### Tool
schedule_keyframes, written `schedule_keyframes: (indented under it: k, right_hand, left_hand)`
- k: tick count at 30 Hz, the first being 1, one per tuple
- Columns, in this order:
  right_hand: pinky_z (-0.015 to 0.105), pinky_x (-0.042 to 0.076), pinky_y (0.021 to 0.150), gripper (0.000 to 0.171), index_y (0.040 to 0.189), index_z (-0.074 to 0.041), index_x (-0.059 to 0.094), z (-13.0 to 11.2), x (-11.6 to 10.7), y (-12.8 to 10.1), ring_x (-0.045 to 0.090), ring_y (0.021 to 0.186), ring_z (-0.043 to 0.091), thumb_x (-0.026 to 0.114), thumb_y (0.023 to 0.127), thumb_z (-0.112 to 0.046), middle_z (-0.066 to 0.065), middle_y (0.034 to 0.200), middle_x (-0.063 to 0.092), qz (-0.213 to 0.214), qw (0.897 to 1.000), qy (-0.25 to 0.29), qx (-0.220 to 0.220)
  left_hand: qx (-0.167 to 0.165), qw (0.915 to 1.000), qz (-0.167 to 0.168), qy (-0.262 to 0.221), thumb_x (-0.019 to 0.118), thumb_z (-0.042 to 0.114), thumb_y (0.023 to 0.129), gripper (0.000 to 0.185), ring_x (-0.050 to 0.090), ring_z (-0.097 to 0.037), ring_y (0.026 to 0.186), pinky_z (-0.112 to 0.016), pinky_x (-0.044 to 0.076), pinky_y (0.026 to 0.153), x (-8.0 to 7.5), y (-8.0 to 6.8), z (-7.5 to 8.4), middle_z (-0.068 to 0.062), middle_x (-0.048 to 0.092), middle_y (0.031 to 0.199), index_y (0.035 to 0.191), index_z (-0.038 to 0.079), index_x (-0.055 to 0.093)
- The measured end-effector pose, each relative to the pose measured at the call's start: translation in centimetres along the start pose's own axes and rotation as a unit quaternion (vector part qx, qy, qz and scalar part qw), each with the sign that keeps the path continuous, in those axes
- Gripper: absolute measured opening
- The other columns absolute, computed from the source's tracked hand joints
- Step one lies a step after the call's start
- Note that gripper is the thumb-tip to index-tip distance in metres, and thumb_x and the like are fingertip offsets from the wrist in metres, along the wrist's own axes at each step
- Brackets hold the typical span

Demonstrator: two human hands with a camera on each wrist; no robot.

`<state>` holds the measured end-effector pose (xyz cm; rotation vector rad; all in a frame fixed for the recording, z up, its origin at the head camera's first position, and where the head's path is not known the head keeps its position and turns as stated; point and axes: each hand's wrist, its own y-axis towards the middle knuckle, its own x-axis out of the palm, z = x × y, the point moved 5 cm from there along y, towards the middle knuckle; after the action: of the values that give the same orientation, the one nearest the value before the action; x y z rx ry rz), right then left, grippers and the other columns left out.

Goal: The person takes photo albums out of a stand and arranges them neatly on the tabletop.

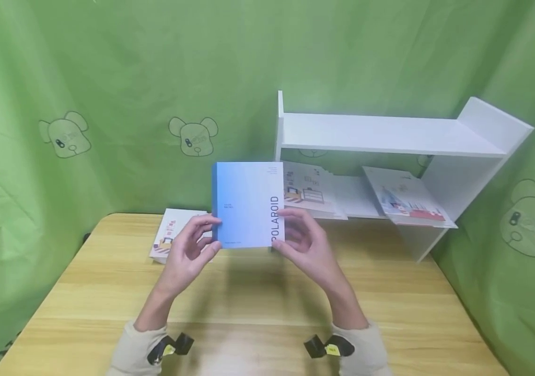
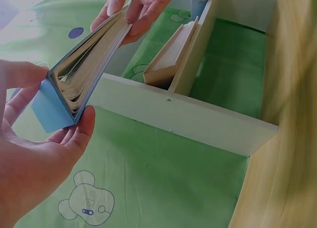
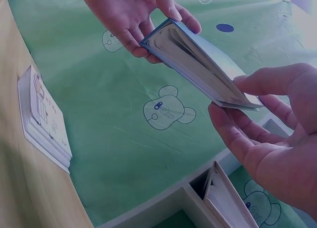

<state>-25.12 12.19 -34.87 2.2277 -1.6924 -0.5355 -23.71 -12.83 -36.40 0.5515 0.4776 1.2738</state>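
A blue-to-white photo album point(image 1: 248, 203) marked POLAROID is held up over the table between both hands. My left hand point(image 1: 191, 256) grips its blue spine side, thumb on the front cover. At the opposite edge my right hand point(image 1: 309, 248) pinches the covers between thumb and fingers. From the left wrist, the album point(image 2: 84, 65) shows its page ends, slightly fanned between the covers, with the left hand point(image 2: 44, 154) around the spine. In the right wrist view the right hand point(image 3: 277, 139) holds the album's open-edge corner.
A white two-tier shelf point(image 1: 366, 133) stands at the back right. On its lower tier lean illustrated albums, one group point(image 1: 310, 188) at the left and one album point(image 1: 406, 196) at the right, jutting past the front. A small stack of albums point(image 3: 47, 119) lies on the wooden table point(image 1: 258, 313) at back left.
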Motion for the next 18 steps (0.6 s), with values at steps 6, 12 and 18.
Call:
schedule_keyframes:
  k: [6, 12, 18]
  right_hand:
    - [0.04, 0.059, 0.093, 0.057, 0.137, -0.007, 0.056, 0.2, 0.6, 0.4, 0.062, 0.122, 0.034, 0.074, 0.086, 0.009, 0.015, 0.138, 0.06, 0.003, 1.0, 0.011, 0.003]
    - [0.04, 0.059, 0.094, 0.056, 0.138, -0.008, 0.056, 0.5, 1.0, 0.8, 0.063, 0.12, 0.033, 0.074, 0.087, 0.007, 0.014, 0.136, 0.061, 0.011, 1.0, 0.012, -0.002]
    - [0.04, 0.059, 0.095, 0.056, 0.138, -0.007, 0.055, 1.0, 1.3, 1.1, 0.063, 0.119, 0.035, 0.072, 0.087, 0.009, 0.014, 0.139, 0.059, 0.014, 1.0, 0.016, -0.004]
  left_hand:
    - [-0.01, 0.9999, 0.013, 0.006, 0.059, -0.018, 0.091, 0.041, 0.058, -0.023, 0.12, -0.029, 0.054, 0.1, -0.7, 0.1, -0.1, -0.011, 0.055, 0.133, 0.13, -0.012, 0.05]
    - [-0.024, 0.9994, 0.023, 0.002, 0.061, -0.017, 0.091, 0.043, 0.059, -0.025, 0.12, -0.033, 0.054, 0.101, -1.1, 0.1, -0.2, -0.013, 0.055, 0.135, 0.132, -0.011, 0.05]
    - [-0.021, 0.9997, 0.013, 0.003, 0.061, -0.019, 0.089, 0.046, 0.059, -0.026, 0.119, -0.031, 0.055, 0.1, -1.4, 0.3, -0.4, -0.014, 0.054, 0.134, 0.133, -0.011, 0.049]
